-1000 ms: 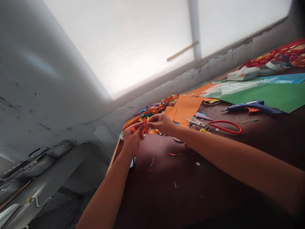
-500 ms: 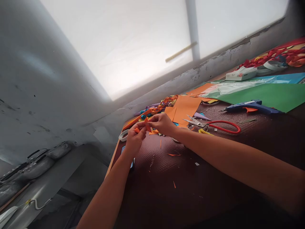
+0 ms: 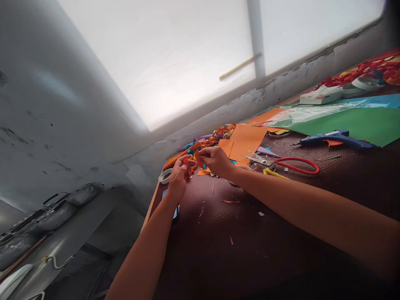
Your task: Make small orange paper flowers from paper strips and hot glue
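My left hand point(image 3: 178, 179) is closed in a pinch, with a small bit of orange paper point(image 3: 185, 161) showing at its fingertips. Just to the right, my right hand point(image 3: 216, 161) pinches an orange paper piece point(image 3: 196, 154) between thumb and fingers. The fingertips of both hands are close together above the table. Whether the two orange bits are one strip or separate pieces I cannot tell. Behind the hands lie orange paper sheets point(image 3: 248, 141) and a heap of coloured paper chains point(image 3: 215, 138).
Right of my hands are red-handled scissors point(image 3: 295, 162), a blue glue gun point(image 3: 339, 137) and green sheets point(image 3: 353, 123). A tape roll point(image 3: 165, 176) and a phone point(image 3: 176, 213) lie near the table's left edge. Paper scraps dot the brown table point(image 3: 215, 250).
My fingertips have moved slightly apart, and the orange paper between them now shows as smaller bits at each hand. The whole view has shifted a little.
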